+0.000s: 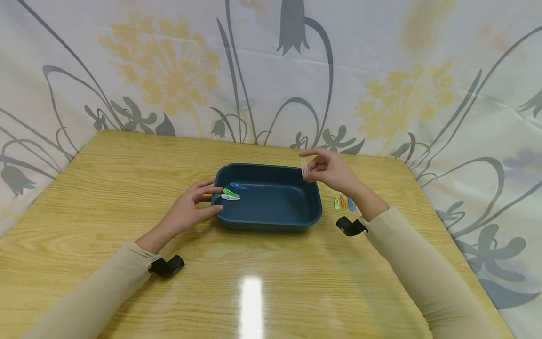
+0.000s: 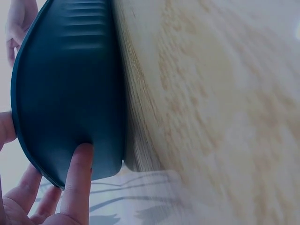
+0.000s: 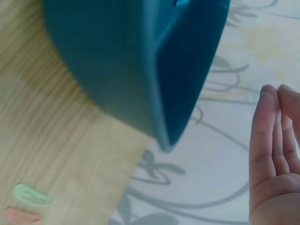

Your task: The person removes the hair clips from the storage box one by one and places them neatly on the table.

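Observation:
A dark blue tray (image 1: 271, 225) stands mid-table. Inside it, at the left end, lie a blue hair clip (image 1: 238, 186), a green one (image 1: 230, 192) and a white one (image 1: 230, 197). My left hand (image 1: 217, 199) rests against the tray's left end with straight fingers. In the left wrist view its thumb (image 2: 79, 176) presses the tray's outer wall (image 2: 65, 93). My right hand (image 1: 306, 165) hovers over the tray's far right corner and pinches a pale hair clip (image 1: 303, 166). The right wrist view shows straight fingers (image 3: 269, 154) beside the tray (image 3: 117, 65).
Several coloured clips lie in a row on the wooden table (image 1: 127, 188) right of the tray: green (image 1: 336, 202), orange (image 1: 343, 203), blue (image 1: 351, 204). The green clip (image 3: 30, 194) also shows in the right wrist view. A flowered cloth (image 1: 381, 70) walls the table's far and side edges.

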A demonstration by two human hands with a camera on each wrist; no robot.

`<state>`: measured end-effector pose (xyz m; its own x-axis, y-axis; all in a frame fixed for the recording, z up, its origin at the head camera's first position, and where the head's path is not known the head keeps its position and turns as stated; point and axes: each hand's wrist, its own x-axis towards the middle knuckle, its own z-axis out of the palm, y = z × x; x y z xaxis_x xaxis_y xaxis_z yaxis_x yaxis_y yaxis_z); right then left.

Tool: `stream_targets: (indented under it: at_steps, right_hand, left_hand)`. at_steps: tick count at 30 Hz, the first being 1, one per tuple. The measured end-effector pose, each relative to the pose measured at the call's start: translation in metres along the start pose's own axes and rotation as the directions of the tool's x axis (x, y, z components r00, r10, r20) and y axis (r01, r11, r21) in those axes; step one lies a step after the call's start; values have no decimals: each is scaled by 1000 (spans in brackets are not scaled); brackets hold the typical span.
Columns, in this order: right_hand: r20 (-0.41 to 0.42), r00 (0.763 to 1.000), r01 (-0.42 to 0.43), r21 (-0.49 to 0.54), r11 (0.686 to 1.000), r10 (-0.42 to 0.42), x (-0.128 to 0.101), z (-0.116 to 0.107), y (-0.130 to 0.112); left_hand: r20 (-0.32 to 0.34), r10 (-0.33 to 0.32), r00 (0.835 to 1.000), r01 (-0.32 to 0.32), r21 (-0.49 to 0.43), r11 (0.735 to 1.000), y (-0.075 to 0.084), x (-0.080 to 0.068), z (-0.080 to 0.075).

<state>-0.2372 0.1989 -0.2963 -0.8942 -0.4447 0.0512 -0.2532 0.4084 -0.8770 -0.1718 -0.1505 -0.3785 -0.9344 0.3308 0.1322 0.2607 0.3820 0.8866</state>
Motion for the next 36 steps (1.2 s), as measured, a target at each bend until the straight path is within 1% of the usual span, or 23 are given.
stream_targets:
  at_steps: [8, 15, 18, 21, 26, 32, 36]
  right_hand:
    - [-39, 998, -40, 24, 999, 41, -18, -11, 19]
    - [-65, 996, -61, -33, 998, 59, -34, -21, 35]
    - [-75, 995, -71, -26, 997, 69, -40, -24, 41]
    - [-85, 993, -84, -26, 996, 82, -46, -26, 48]
    - [-116, 988, -109, -62, 992, 101, -54, -31, 57]
    - [-149, 982, -127, -91, 988, 112, -64, -37, 65]
    - [-165, 979, -137, -80, 987, 122, -72, -41, 69]
  left_hand:
    - [-1, 4, 1000, -4, 3, 1000, 1, 0, 0]
    - [1, 0, 1000, 0, 5, 1000, 1, 1, 0]
    - [-1, 8, 1000, -8, 3, 1000, 1, 1, 0]
    - [-2, 2, 1000, -2, 0, 1000, 1, 0, 1]
    - [-6, -7, 1000, 7, -19, 1000, -1, 0, 1]
    - [-8, 8, 1000, -9, -17, 1000, 0, -1, 0]
    - [-7, 10, 1000, -11, -25, 1000, 1, 0, 0]
